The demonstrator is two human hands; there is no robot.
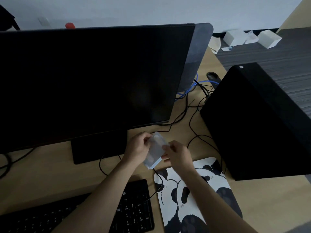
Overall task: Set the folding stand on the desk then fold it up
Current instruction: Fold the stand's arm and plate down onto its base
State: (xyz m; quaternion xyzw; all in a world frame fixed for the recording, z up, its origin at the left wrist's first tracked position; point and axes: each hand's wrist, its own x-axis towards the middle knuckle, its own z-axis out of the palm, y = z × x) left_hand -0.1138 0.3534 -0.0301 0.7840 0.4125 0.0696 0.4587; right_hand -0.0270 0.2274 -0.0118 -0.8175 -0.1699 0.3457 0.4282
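Folding stand: pale translucent flat slab, tilted, pinched between left hand and right hand above desk.

An office workstation; wooden desk bearing a dark monitor, keyboard, computer tower, panda mouse pad.

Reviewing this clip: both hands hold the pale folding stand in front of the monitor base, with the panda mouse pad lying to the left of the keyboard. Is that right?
One detail is wrong. The head view shows the panda mouse pad to the right of the keyboard, not the left. The rest stands: the left hand and right hand hold the folding stand before the monitor base.
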